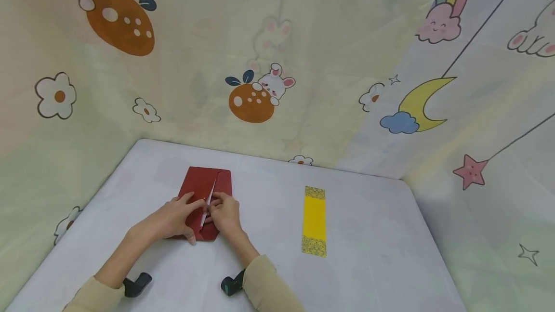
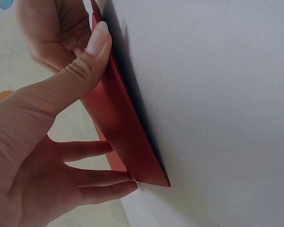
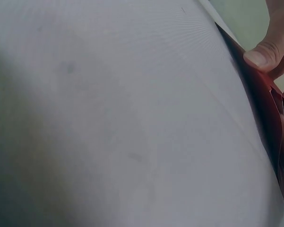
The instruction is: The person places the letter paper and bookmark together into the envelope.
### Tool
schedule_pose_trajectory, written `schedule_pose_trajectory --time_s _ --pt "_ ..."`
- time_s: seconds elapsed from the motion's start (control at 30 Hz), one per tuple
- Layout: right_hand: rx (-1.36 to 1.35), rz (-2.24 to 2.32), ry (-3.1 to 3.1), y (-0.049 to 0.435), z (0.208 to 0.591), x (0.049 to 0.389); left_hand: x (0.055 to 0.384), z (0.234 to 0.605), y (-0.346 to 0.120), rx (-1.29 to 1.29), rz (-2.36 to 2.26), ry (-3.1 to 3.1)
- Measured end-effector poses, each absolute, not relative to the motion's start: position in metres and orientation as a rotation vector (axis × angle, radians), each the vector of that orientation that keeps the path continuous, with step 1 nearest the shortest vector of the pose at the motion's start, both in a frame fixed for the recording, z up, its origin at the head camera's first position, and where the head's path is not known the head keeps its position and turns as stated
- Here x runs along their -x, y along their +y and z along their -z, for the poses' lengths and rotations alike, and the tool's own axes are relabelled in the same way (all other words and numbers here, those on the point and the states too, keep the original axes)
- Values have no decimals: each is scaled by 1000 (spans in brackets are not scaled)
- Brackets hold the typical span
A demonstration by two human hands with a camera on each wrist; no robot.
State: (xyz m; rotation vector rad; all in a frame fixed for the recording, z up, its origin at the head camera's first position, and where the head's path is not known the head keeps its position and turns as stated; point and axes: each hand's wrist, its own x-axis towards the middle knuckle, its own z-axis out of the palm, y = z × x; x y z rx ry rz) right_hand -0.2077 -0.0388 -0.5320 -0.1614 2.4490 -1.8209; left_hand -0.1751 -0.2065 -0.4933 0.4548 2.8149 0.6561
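On the white rectangular tabletop (image 1: 381,230), a flat red paper envelope (image 1: 197,187) lies twelve-to-six, its narrow white-edged slit (image 1: 212,189) slanting one-to-seven. From eight o'clock the bare left hand (image 1: 175,218) touches it, fingers spread; from four, the equally near bare right hand (image 1: 225,213) bends at the slit, any pinch unclear. At three lies a yellow, pattern-ended strip (image 1: 314,218).

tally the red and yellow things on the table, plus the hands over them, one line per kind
Red: 1, the red envelope
Yellow: 1, the yellow strip with patterned ends
Hands: 2, the left hand and the right hand
Total: 4
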Motion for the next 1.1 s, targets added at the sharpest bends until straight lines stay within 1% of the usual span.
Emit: schedule_pose_trajectory --time_s 0.17,0.4,0.67,1.1 --pt "129 1853 2409 -40 534 208 176 494 -205 -459 -651 2812" --pt "148 1767 2517 -39 534 206 176 496 -203 -479 -643 2811" --pt "134 1822 2447 -33 534 206 180 495 -204 -486 -650 2813" --pt "194 1794 2383 1 516 193 179 495 -204 -494 -638 2815"
